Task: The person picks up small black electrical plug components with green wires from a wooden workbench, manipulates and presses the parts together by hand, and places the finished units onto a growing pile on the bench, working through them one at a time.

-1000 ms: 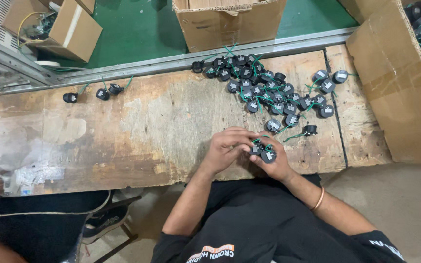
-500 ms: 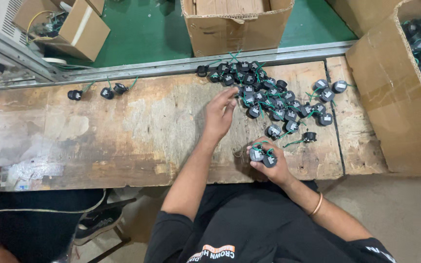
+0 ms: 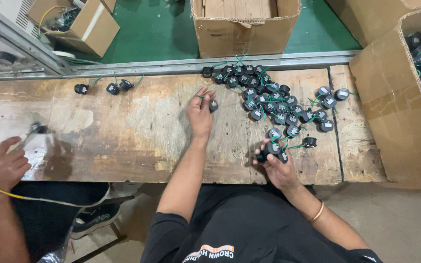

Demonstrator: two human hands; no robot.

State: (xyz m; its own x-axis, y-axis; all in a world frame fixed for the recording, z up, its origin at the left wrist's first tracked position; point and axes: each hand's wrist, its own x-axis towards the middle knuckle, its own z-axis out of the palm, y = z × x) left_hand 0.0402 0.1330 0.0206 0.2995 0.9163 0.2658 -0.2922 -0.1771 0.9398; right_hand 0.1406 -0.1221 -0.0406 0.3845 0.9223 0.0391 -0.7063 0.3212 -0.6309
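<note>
My left hand reaches forward over the worn wooden bench. Its fingers pinch a small black round part with a green wire. My right hand rests near the bench's front edge and grips a few of the same black parts. A pile of several black parts with green wires lies just right of my left hand, spreading toward the far edge.
Three loose black parts lie at the far left of the bench. A co-worker's hand holds a tool at the left, with a yellow cable. A large cardboard box of parts stands at the right, other boxes beyond the metal rail.
My left hand left my right hand, reached forward to the pile's left edge and took hold of one part. My right hand stayed low with its parts.
</note>
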